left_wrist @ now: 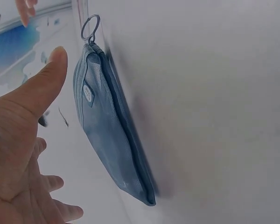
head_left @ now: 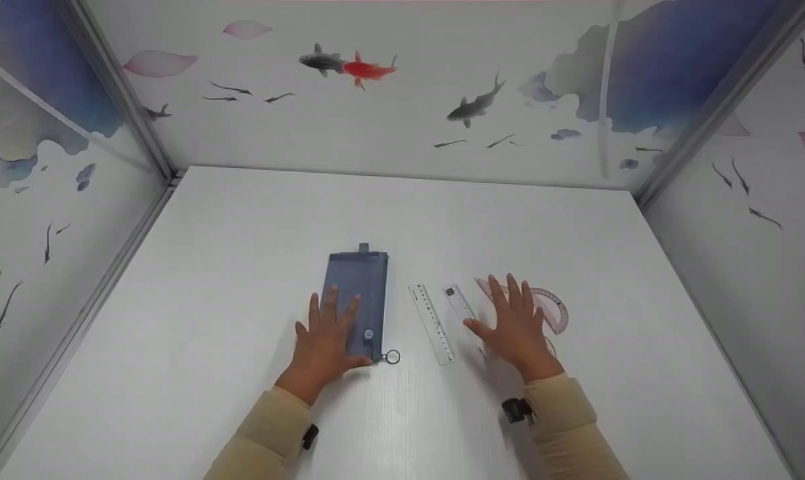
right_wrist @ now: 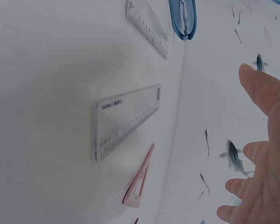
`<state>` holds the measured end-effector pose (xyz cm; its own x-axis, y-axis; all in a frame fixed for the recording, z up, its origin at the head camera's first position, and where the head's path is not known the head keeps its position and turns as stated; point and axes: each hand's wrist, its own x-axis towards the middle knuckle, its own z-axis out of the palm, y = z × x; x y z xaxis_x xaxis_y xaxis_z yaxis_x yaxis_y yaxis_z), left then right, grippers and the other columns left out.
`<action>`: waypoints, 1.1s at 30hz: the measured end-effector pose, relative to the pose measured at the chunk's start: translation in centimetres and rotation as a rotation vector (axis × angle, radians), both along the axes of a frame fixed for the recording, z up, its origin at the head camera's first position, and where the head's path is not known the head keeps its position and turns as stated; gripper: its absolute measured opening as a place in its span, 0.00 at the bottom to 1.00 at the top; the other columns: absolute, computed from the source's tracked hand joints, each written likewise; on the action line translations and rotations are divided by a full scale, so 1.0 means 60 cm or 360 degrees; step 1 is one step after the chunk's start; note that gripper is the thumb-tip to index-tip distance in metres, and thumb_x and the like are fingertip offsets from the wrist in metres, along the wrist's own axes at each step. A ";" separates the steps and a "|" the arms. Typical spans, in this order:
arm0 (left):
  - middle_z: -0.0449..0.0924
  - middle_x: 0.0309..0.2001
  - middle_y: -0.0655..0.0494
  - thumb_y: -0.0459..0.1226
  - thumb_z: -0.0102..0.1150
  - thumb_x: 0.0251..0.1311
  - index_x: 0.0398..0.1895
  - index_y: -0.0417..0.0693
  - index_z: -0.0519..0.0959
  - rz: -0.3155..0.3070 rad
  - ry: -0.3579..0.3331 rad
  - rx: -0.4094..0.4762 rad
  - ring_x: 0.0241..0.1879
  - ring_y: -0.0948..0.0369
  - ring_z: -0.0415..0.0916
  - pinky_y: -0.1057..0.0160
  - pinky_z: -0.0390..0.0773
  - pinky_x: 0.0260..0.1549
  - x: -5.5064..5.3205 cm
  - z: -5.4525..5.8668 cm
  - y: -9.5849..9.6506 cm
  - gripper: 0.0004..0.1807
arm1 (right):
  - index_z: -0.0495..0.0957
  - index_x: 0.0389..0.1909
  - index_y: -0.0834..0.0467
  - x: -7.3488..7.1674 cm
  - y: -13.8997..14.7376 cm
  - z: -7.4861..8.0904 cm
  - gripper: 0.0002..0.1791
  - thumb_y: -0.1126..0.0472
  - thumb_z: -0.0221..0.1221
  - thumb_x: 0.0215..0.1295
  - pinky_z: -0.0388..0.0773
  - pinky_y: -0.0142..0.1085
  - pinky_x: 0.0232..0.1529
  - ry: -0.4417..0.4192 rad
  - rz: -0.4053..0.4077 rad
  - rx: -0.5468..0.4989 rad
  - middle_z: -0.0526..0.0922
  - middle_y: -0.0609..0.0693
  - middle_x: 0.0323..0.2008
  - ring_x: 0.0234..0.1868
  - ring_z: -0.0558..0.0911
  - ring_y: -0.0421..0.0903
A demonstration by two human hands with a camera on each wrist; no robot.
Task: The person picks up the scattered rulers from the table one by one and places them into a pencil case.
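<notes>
Left hand over blue pouch, right hand over pink set square — both splayed wide

Nearest: beige sleeves with black wrist devices, coming in from the bottom. Left hand is palm down, fingers spread, overlapping the pouch's near-left part; left wrist view shows a gap between thumb and pouch. Right hand is also palm down, fingers spread; right wrist view shows it apart from the rulers.

Pouch lies on the white tabletop, left of centre, long sides running away from the person. Key ring juts from its near-right corner; small tab at the far end.

Right of pouch: a strip of tabletop, then left ruler, angled, near end rightward. Narrow gap, then right ruler, partly behind the right thumb. Set square and pink protractor partly hidden by the hand — can't tell if they touch.

Broad tabletop runs out to left and right edges, and past the tab to the back edge. Farthest: back wall with painted fish.
</notes>
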<state>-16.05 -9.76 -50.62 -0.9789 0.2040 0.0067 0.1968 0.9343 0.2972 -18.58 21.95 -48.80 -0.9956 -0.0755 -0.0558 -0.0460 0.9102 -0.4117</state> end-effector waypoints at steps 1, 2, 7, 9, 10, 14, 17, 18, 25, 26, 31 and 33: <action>0.41 0.76 0.41 0.61 0.73 0.39 0.76 0.56 0.53 -0.0011 -0.0002 -0.0004 0.72 0.35 0.38 0.28 0.59 0.56 0.000 -0.001 0.001 0.60 | 0.43 0.77 0.55 -0.001 -0.003 0.000 0.53 0.38 0.60 0.61 0.39 0.70 0.64 0.0000 0.0005 -0.0004 0.39 0.64 0.76 0.74 0.35 0.66; 0.41 0.76 0.41 0.60 0.73 0.39 0.76 0.56 0.53 -0.0018 -0.0002 -0.0003 0.72 0.35 0.38 0.28 0.59 0.56 0.001 -0.002 0.001 0.60 | 0.43 0.77 0.55 -0.001 -0.006 0.000 0.53 0.38 0.60 0.61 0.39 0.70 0.64 0.0004 0.0008 -0.0004 0.39 0.63 0.76 0.74 0.36 0.66; 0.41 0.76 0.42 0.57 0.76 0.37 0.76 0.58 0.53 -0.0051 -0.0040 0.0013 0.72 0.35 0.39 0.28 0.57 0.57 0.000 -0.007 0.003 0.60 | 0.45 0.77 0.54 -0.002 -0.019 -0.006 0.51 0.39 0.61 0.61 0.42 0.68 0.65 0.0029 0.0007 -0.0024 0.41 0.63 0.76 0.74 0.37 0.65; 0.41 0.76 0.41 0.56 0.77 0.36 0.76 0.59 0.54 -0.0065 -0.0054 0.0012 0.72 0.35 0.39 0.27 0.58 0.56 0.000 -0.008 0.005 0.61 | 0.46 0.77 0.54 -0.002 -0.024 -0.008 0.51 0.39 0.61 0.60 0.44 0.67 0.66 0.0038 0.0007 -0.0026 0.41 0.63 0.76 0.75 0.38 0.65; 0.41 0.76 0.41 0.55 0.77 0.36 0.76 0.60 0.54 -0.0071 -0.0063 0.0008 0.72 0.35 0.39 0.27 0.58 0.56 0.000 -0.009 0.006 0.61 | 0.46 0.77 0.54 -0.002 -0.027 -0.008 0.51 0.40 0.61 0.60 0.45 0.67 0.66 0.0037 0.0008 -0.0023 0.41 0.63 0.76 0.75 0.38 0.65; 0.42 0.76 0.42 0.54 0.78 0.34 0.75 0.62 0.55 -0.0092 -0.0063 -0.0027 0.72 0.35 0.40 0.27 0.60 0.54 -0.001 -0.012 0.009 0.60 | 0.46 0.77 0.54 -0.003 -0.037 -0.011 0.51 0.40 0.62 0.60 0.45 0.66 0.67 0.0036 0.0021 -0.0031 0.42 0.62 0.76 0.75 0.39 0.64; 0.43 0.76 0.42 0.54 0.79 0.33 0.75 0.63 0.56 -0.0097 -0.0054 -0.0054 0.72 0.35 0.42 0.27 0.62 0.53 -0.002 -0.012 0.013 0.60 | 0.46 0.76 0.55 -0.005 -0.041 -0.015 0.52 0.41 0.63 0.60 0.45 0.64 0.67 0.0034 0.0039 -0.0046 0.42 0.62 0.76 0.75 0.39 0.64; 0.44 0.76 0.42 0.55 0.79 0.33 0.74 0.63 0.57 -0.0100 -0.0046 -0.0063 0.72 0.35 0.42 0.27 0.63 0.52 -0.002 -0.012 0.014 0.60 | 0.46 0.76 0.55 -0.005 -0.042 -0.016 0.52 0.42 0.63 0.59 0.44 0.63 0.68 0.0038 0.0046 -0.0057 0.43 0.62 0.76 0.75 0.40 0.64; 0.44 0.75 0.42 0.54 0.79 0.34 0.74 0.66 0.58 -0.0124 -0.0063 -0.0087 0.71 0.35 0.45 0.27 0.65 0.49 -0.004 -0.009 0.022 0.59 | 0.48 0.76 0.56 -0.008 -0.045 -0.025 0.53 0.47 0.68 0.56 0.50 0.56 0.70 0.0060 0.0110 -0.0166 0.46 0.61 0.75 0.75 0.46 0.61; 0.44 0.76 0.42 0.53 0.79 0.34 0.74 0.66 0.58 -0.0124 -0.0075 -0.0082 0.71 0.35 0.44 0.27 0.65 0.49 -0.004 -0.009 0.023 0.59 | 0.48 0.76 0.55 -0.008 -0.046 -0.026 0.53 0.47 0.69 0.56 0.52 0.55 0.69 0.0053 0.0113 -0.0186 0.46 0.60 0.75 0.75 0.46 0.60; 0.43 0.76 0.43 0.50 0.80 0.34 0.73 0.69 0.58 -0.0119 -0.0120 -0.0056 0.72 0.35 0.43 0.26 0.63 0.50 -0.003 -0.011 0.026 0.58 | 0.52 0.75 0.55 -0.009 -0.052 -0.028 0.52 0.51 0.70 0.54 0.56 0.55 0.68 0.0048 0.0123 -0.0245 0.49 0.60 0.75 0.74 0.50 0.60; 0.44 0.76 0.44 0.49 0.80 0.34 0.73 0.69 0.58 -0.0119 -0.0118 -0.0058 0.72 0.35 0.43 0.26 0.63 0.49 -0.004 -0.012 0.027 0.58 | 0.53 0.75 0.55 -0.010 -0.057 -0.027 0.51 0.51 0.71 0.54 0.56 0.55 0.68 0.0037 0.0115 -0.0240 0.50 0.61 0.74 0.74 0.51 0.60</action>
